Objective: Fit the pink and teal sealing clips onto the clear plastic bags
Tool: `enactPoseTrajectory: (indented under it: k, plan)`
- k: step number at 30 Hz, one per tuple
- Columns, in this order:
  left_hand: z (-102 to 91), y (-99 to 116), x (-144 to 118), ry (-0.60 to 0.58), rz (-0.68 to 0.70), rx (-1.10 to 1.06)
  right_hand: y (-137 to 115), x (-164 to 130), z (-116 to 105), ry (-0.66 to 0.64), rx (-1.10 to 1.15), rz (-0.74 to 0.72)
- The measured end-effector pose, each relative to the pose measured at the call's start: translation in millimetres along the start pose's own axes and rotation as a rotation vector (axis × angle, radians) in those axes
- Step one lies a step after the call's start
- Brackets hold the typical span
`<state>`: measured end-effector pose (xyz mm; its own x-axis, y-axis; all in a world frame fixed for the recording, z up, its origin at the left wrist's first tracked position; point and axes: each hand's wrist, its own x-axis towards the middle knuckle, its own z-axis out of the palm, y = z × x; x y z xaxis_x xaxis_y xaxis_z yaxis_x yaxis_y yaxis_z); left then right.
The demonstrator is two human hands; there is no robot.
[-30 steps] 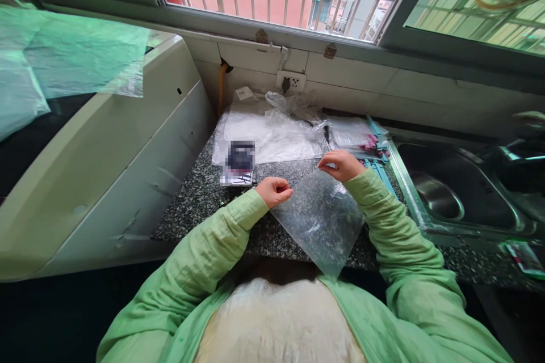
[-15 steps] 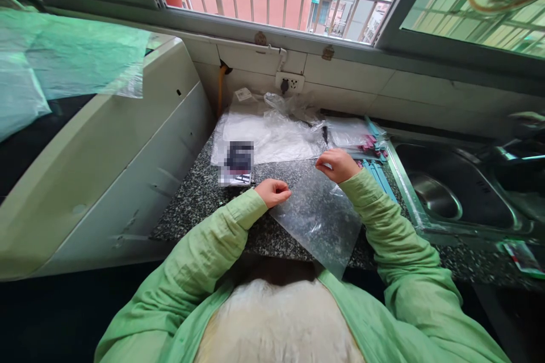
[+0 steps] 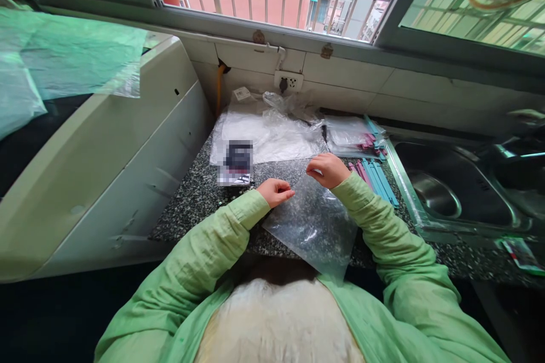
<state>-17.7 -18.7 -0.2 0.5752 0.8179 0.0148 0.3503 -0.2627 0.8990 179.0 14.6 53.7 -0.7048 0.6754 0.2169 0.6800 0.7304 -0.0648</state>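
Observation:
A clear plastic bag (image 3: 317,227) slants over the counter's front edge, its lower corner hanging near my body. My left hand (image 3: 276,191) pinches it by the upper left, thumb and fingers pressed together. At its upper edge my right hand (image 3: 328,170) is closed in a pinch on the film, a little higher than the left. Just right of that hand lie pink and blue sealing clips (image 3: 377,180). A small pile with a blurred-out top (image 3: 238,160) sits left of my left hand.
Behind my hands, white plastic packaging (image 3: 272,136) spreads against the tiled wall. Flat clear bags with clips (image 3: 351,135) lie beside it. A steel sink (image 3: 451,181) bounds the right side, a pale appliance (image 3: 166,125) the left. A socket (image 3: 289,81) is on the wall.
My right hand has moved left and slightly down, closer to my left hand, uncovering more of the clips. The bag has shifted slightly left with it.

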Motion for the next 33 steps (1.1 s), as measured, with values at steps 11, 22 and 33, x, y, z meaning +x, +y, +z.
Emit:
enactPoseTrajectory:
  k: [11,22,33]
  plan:
    - [-3.1,4,-4,0.035,0.027,-0.064,6,2,2,0.053,0.124,-0.028]
    - [-3.2,2,-5,0.042,0.011,-0.107,25,0,1,0.104,0.358,0.044]
    - [-1.9,3,-4,-0.056,-0.037,-0.170,17,4,6,0.263,0.480,0.202]
